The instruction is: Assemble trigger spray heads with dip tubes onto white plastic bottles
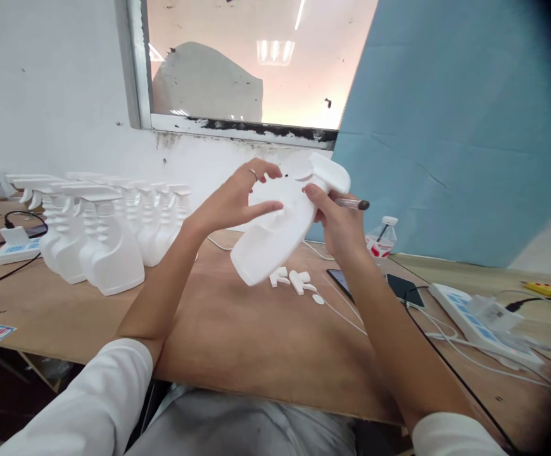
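A white plastic spray bottle (pixel 275 237) with a trigger head is held tilted above the wooden table (pixel 237 335). My right hand (pixel 335 221) is closed around its neck and also grips a thin tool (pixel 354 204) with a dark tip that sticks out to the right. My left hand (pixel 237 199) rests against the bottle's upper body, fingers curled and spread over it, a ring on one finger. Small white plastic scraps (pixel 292 278) lie on the table just below the bottle.
Several white spray bottles (pixel 109 234) stand in rows at the left. A power strip (pixel 16 244) lies far left, another (pixel 479 320) at the right with cables. A phone (pixel 399 288) and a small water bottle (pixel 382 237) sit beyond my right arm.
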`<action>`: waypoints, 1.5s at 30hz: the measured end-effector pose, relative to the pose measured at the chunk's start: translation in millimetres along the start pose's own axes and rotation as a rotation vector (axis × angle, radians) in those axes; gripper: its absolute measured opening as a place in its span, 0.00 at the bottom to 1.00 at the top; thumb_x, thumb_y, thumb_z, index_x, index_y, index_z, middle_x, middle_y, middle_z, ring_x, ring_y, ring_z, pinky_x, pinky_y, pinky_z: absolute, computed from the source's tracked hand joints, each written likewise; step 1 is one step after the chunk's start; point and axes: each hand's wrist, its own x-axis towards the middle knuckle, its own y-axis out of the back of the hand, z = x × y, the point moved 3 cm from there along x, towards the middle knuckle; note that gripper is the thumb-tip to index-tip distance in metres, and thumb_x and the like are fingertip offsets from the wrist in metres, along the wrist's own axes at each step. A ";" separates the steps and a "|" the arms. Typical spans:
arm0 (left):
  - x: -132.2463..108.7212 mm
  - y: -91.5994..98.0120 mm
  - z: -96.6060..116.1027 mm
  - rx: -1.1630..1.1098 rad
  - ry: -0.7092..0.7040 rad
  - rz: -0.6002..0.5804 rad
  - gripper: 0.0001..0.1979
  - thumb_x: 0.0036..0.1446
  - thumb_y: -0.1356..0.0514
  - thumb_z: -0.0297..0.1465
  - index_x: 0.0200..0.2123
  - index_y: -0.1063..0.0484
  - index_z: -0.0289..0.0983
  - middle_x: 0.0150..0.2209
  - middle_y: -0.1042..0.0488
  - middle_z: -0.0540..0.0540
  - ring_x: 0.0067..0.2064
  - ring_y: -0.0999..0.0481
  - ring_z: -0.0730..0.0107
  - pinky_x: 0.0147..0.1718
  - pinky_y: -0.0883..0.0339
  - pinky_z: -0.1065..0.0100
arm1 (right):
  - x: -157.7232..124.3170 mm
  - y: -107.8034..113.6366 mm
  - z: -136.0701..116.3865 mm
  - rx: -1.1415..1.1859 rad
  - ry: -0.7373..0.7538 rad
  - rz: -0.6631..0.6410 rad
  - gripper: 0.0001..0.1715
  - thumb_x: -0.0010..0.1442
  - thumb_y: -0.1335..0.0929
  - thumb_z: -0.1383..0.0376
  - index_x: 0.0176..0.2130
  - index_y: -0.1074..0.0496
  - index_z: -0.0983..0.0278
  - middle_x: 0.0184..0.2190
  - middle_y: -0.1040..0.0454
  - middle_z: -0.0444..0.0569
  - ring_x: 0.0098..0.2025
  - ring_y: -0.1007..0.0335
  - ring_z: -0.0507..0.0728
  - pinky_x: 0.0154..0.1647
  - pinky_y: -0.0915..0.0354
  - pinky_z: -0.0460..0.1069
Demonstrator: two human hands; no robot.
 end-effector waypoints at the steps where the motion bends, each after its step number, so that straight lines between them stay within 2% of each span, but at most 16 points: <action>1: 0.8 -6.9 -7.0 -0.018 0.030 -0.102 0.28 0.56 0.41 0.46 0.57 0.39 0.42 0.57 0.36 0.42 0.56 0.34 0.58 0.49 0.35 0.62 | 2.6 2.2 3.7 0.021 -0.008 0.024 0.22 0.50 0.27 0.49 0.34 0.27 0.64 0.29 0.29 0.46 0.29 0.31 0.53 0.25 0.36 0.48; 3: 1.3 -21.0 -19.3 -0.035 0.111 -0.323 0.32 0.51 0.39 0.48 0.56 0.38 0.40 0.54 0.33 0.43 0.52 0.31 0.58 0.46 0.36 0.64 | 5.8 5.2 9.0 0.062 -0.015 0.058 0.21 0.47 0.25 0.51 0.32 0.28 0.63 0.27 0.30 0.44 0.27 0.33 0.51 0.24 0.36 0.47; 5: 0.7 -31.6 -27.8 -0.028 0.167 -0.510 0.30 0.48 0.38 0.49 0.50 0.34 0.38 0.47 0.29 0.44 0.45 0.29 0.60 0.41 0.37 0.67 | 6.9 7.2 11.6 0.075 -0.011 0.076 0.20 0.46 0.24 0.52 0.30 0.29 0.63 0.26 0.31 0.43 0.27 0.34 0.50 0.25 0.36 0.47; 8: 0.4 -35.6 -34.0 -0.008 0.154 -0.623 0.22 0.48 0.38 0.49 0.37 0.33 0.36 0.34 0.30 0.48 0.35 0.31 0.66 0.33 0.43 0.69 | 6.8 8.7 11.3 0.063 -0.004 0.045 0.18 0.46 0.24 0.54 0.27 0.30 0.63 0.24 0.33 0.42 0.26 0.36 0.50 0.26 0.36 0.47; 11: -1.0 -31.0 -37.5 -0.043 0.115 -0.644 0.20 0.49 0.39 0.47 0.31 0.35 0.36 0.30 0.33 0.50 0.32 0.35 0.69 0.30 0.48 0.70 | 5.4 7.6 6.0 0.062 0.007 -0.062 0.17 0.47 0.24 0.56 0.25 0.31 0.63 0.23 0.34 0.42 0.27 0.35 0.51 0.28 0.34 0.48; 15: -4.3 -25.3 -42.5 -0.107 0.127 -0.672 0.17 0.49 0.39 0.44 0.35 0.33 0.37 0.33 0.31 0.51 0.35 0.34 0.68 0.33 0.48 0.70 | 2.7 1.8 -0.1 0.092 0.047 -0.210 0.15 0.47 0.24 0.57 0.33 0.27 0.61 0.32 0.27 0.45 0.35 0.31 0.54 0.36 0.32 0.50; 18: -4.9 -24.0 -44.8 -0.084 0.156 -0.658 0.17 0.48 0.39 0.44 0.36 0.33 0.37 0.34 0.31 0.50 0.35 0.34 0.67 0.34 0.48 0.70 | 3.7 -0.1 4.9 0.075 0.031 -0.188 0.21 0.45 0.23 0.57 0.38 0.28 0.60 0.35 0.27 0.44 0.36 0.31 0.55 0.37 0.32 0.50; 21: -4.9 -25.4 -45.9 -0.074 0.165 -0.661 0.18 0.48 0.38 0.44 0.35 0.33 0.37 0.34 0.31 0.49 0.35 0.33 0.66 0.33 0.47 0.70 | 5.4 0.7 11.3 0.059 -0.014 -0.145 0.22 0.43 0.23 0.57 0.37 0.28 0.61 0.33 0.28 0.44 0.37 0.31 0.55 0.37 0.32 0.51; 23: -5.1 -26.7 -47.8 -0.068 0.175 -0.662 0.19 0.48 0.38 0.44 0.38 0.31 0.38 0.35 0.30 0.48 0.37 0.32 0.64 0.35 0.46 0.69 | 5.6 0.5 11.9 0.090 -0.026 -0.179 0.21 0.43 0.23 0.57 0.36 0.28 0.61 0.33 0.27 0.44 0.38 0.30 0.56 0.39 0.32 0.52; 26: -5.9 -27.3 -52.4 -0.066 0.214 -0.635 0.23 0.47 0.37 0.44 0.45 0.31 0.39 0.41 0.28 0.47 0.42 0.30 0.61 0.38 0.43 0.70 | 5.3 0.0 10.6 0.143 -0.038 -0.224 0.21 0.42 0.22 0.58 0.36 0.27 0.60 0.34 0.27 0.44 0.39 0.30 0.56 0.41 0.32 0.52; 31: -6.7 -25.4 -57.6 -0.126 0.291 -0.557 0.31 0.44 0.33 0.43 0.51 0.32 0.39 0.50 0.29 0.45 0.48 0.30 0.60 0.43 0.39 0.69 | 8.1 3.0 13.3 0.138 -0.060 -0.198 0.17 0.42 0.22 0.56 0.31 0.27 0.60 0.30 0.27 0.43 0.34 0.31 0.54 0.39 0.33 0.52; 35: -3.2 -23.1 -61.9 -0.419 0.232 -0.404 0.31 0.45 0.32 0.41 0.52 0.31 0.38 0.53 0.30 0.43 0.51 0.29 0.60 0.45 0.35 0.67 | 10.9 11.6 7.0 0.180 0.031 -0.220 0.20 0.44 0.24 0.49 0.33 0.27 0.58 0.36 0.26 0.45 0.41 0.30 0.59 0.42 0.33 0.55; 37: -3.0 -22.9 -67.4 -0.603 0.238 -0.317 0.30 0.45 0.32 0.43 0.51 0.30 0.36 0.52 0.29 0.42 0.48 0.28 0.60 0.42 0.33 0.67 | 11.3 15.2 1.3 0.203 0.070 -0.227 0.24 0.43 0.25 0.45 0.35 0.28 0.57 0.41 0.26 0.47 0.46 0.31 0.62 0.43 0.33 0.56; 38: -4.1 -24.5 -69.8 -0.688 0.256 -0.314 0.30 0.45 0.32 0.45 0.49 0.29 0.35 0.50 0.28 0.41 0.46 0.26 0.61 0.39 0.32 0.68 | 11.2 15.8 -1.3 0.223 0.084 -0.233 0.26 0.42 0.25 0.44 0.35 0.28 0.56 0.42 0.27 0.48 0.48 0.32 0.63 0.44 0.33 0.57; 42: -15.5 -38.5 -70.3 -1.013 0.365 -0.501 0.33 0.42 0.33 0.52 0.44 0.27 0.32 0.33 0.25 0.42 0.28 0.27 0.68 0.26 0.35 0.69 | 8.2 10.8 -5.6 0.305 0.141 -0.262 0.32 0.39 0.27 0.38 0.36 0.29 0.54 0.44 0.29 0.48 0.55 0.38 0.65 0.49 0.34 0.57; 45: -24.6 -52.6 -72.1 -1.171 0.481 -0.613 0.35 0.46 0.41 0.58 0.42 0.29 0.32 0.26 0.28 0.44 0.21 0.33 0.71 0.19 0.40 0.69 | 4.8 5.8 -1.3 0.313 0.168 -0.263 0.37 0.36 0.29 0.34 0.39 0.30 0.52 0.46 0.30 0.47 0.58 0.41 0.65 0.52 0.35 0.57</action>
